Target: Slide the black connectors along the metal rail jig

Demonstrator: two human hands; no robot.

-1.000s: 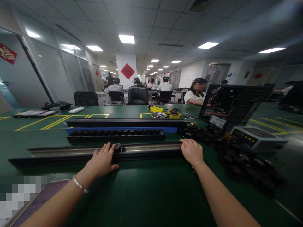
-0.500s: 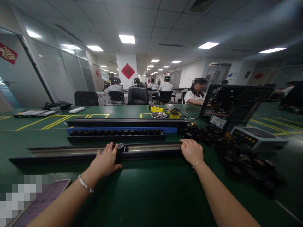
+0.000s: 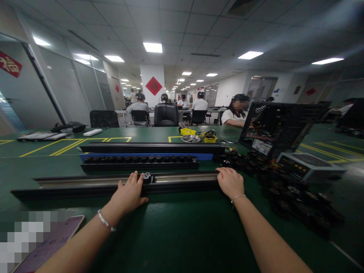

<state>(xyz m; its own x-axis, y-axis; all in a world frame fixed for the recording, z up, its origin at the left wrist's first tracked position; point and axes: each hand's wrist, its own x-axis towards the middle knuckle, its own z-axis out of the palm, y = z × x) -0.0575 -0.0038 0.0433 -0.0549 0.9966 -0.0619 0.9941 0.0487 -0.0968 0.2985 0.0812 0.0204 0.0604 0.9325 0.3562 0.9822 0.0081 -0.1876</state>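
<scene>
A long black rail (image 3: 182, 186) with a shiny metal channel lies across the green table in front of me. My left hand (image 3: 129, 192) is open over the middle of the rail, fingers stretched across the channel and thumb on the near side. Its fingertips touch or nearly touch a small black block (image 3: 147, 177) sitting in the channel. My right hand (image 3: 231, 182) is bent over the rail's right end, its fingers curled onto the far side. The fingertips' undersides are hidden.
Behind lie a shorter rail (image 3: 136, 166) holding several black pieces and another long rail (image 3: 153, 148). At right are dark parts (image 3: 298, 201), a power supply (image 3: 311, 167) and an open computer case (image 3: 278, 129). A phone (image 3: 54, 242) lies front left. A co-worker (image 3: 234, 115) sits across.
My left hand has slid slightly to the right along the rail, and the small black block has shifted right with it. My right hand stays at the rail's end.
</scene>
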